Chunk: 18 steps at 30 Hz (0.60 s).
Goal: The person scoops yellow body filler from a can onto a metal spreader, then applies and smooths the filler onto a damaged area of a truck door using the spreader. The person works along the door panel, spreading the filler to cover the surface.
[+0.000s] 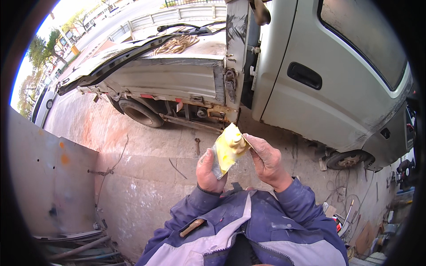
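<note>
I hold a small yellow plastic packet (228, 150) in front of my chest with both hands. My left hand (208, 170) grips its lower end from below. The fingers of my right hand (266, 159) pinch its upper right edge. The packet is partly clear and crumpled, with something pale inside near the top. Both sleeves are blue and stained. A brown wooden handle (192, 227) pokes out of my jacket on the left side.
A small grey flatbed truck stands ahead, its cab door (319, 84) at right and its bed (177, 75) at left with rope on it. A wrench (197, 145) lies on the paving. A grey metal sheet (49, 186) leans at left, rods below it. Cables and clutter lie at right.
</note>
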Motion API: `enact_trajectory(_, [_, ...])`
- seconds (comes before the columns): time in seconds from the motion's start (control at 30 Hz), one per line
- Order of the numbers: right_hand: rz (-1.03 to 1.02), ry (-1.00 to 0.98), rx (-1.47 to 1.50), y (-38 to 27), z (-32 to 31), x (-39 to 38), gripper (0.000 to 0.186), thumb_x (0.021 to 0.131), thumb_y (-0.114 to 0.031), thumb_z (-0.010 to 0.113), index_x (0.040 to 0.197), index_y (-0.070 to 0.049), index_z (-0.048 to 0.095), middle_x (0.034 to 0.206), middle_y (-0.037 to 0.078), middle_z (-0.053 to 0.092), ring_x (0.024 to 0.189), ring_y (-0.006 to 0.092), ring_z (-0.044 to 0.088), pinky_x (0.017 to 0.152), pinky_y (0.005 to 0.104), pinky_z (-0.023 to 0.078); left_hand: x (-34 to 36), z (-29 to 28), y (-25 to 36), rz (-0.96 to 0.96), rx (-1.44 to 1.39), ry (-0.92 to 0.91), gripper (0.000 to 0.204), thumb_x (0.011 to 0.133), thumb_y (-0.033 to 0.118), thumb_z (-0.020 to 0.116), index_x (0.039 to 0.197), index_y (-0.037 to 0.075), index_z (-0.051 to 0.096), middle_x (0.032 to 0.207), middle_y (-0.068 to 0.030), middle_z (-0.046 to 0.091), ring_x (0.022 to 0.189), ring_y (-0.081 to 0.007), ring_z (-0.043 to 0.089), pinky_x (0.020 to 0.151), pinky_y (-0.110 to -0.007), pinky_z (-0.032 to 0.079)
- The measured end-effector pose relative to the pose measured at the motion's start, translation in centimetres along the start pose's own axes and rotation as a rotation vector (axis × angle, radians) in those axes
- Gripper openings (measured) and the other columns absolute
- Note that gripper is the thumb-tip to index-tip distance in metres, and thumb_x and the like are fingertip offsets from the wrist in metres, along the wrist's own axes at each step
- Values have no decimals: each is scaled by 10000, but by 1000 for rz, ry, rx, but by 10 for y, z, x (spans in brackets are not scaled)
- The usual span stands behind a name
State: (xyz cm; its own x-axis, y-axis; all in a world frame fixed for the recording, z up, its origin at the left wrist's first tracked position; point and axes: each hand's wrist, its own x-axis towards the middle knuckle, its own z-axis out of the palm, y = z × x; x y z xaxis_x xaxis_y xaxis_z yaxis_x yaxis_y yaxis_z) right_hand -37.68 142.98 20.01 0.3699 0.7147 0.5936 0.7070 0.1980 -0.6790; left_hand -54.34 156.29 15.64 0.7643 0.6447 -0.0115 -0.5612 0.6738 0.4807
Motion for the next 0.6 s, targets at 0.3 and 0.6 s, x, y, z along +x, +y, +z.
enact_trajectory(0.3, [-123,124,-368,-12,-35,13,520,943,30,743,1440,-122,770,1425,195,741,1298,431,731,1122,509,599,6,13,5,154,228,47,519,1190,363,607,1460,-79,634,1382,-212,760,1230,-329,776,1101,-455,605])
enact_trajectory(0.6, [-220,-142,-328,-27,6,-8,512,921,-42,773,1405,-208,800,1452,95,720,1388,346,652,1203,573,509,17,22,11,404,516,219,531,1217,403,580,1336,-97,711,1249,-152,789,1093,-198,753,964,-348,592])
